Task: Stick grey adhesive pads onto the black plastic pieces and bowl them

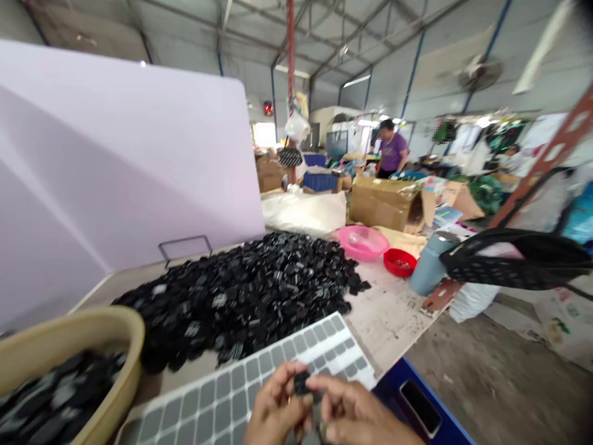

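Observation:
My left hand (277, 405) and my right hand (356, 414) meet at the bottom of the view, both pinching one small black plastic piece (302, 383) between their fingertips. They hover over the near end of a white grid tray (259, 377) with grey square cells. Behind the tray lies a large heap of the same black pieces (250, 290) on the table (393, 315). A tan bowl (115, 327) at the left holds more black pieces.
A pale purple board (115, 161) stands at the back left. A pink basket (364, 242), a red bowl (399, 262), a grey cylinder (428, 264) and cardboard boxes (384, 204) sit beyond. A blue crate (417, 408) lies by the table's edge. A person in purple (393, 153) stands far off.

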### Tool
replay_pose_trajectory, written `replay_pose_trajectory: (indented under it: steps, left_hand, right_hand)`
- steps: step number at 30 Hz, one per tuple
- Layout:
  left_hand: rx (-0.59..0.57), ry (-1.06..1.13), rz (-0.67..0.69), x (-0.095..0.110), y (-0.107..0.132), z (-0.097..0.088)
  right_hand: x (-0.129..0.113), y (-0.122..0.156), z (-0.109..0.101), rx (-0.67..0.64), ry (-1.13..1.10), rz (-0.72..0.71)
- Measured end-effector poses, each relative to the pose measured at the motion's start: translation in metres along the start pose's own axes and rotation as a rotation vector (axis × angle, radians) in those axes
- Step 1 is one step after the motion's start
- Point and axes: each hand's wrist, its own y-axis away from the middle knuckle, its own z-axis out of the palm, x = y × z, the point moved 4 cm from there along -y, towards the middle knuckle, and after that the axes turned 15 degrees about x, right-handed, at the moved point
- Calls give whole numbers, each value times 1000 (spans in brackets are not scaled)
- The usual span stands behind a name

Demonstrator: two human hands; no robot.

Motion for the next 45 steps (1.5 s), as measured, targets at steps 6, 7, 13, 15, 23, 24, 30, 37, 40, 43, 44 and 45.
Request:
replay_pose_trajectory:
  steps: [6,7,13,15,23,24,30,37,40,43,44,45]
  left_hand:
    - [-56,-20,14,7,9,9]
    - [-70,-28,13,7,10,11]
    - [-99,-42,-1,6,10,12]
    - [-98,-38,-8,5,9,11]
    - [-103,-21,-20,4,8,10]
    - [-104,-19,-22,4,8,10]
    - [-124,-19,-30,1,6,5]
    - [-94,-144,15,-7,2,5]
    - [-36,-207,54,-3,-2,0]
    - [103,-249,161,12,-7,-15]
    - [147,-267,200,18,-8,-20]
    - [170,-294,234,23,-7,-23]
  right_hand:
    - [-17,7,-21,344,362,-325]
    - [-19,7,-20,369,431,-392]
    - [-23,3,-6,351,648,-617]
    - [-22,4,-5,347,689,-638]
    - [-20,3,-5,306,743,-600]
    - [-20,2,-5,303,741,-599]
    - [-19,3,-5,283,819,-583]
    - [-18,7,2,280,945,-595]
    - [-18,5,-4,272,1033,-566]
    - [-22,3,-34,422,1080,-480]
    - [-23,3,-45,491,1083,-443]
    - [-23,2,-55,535,1096,-410]
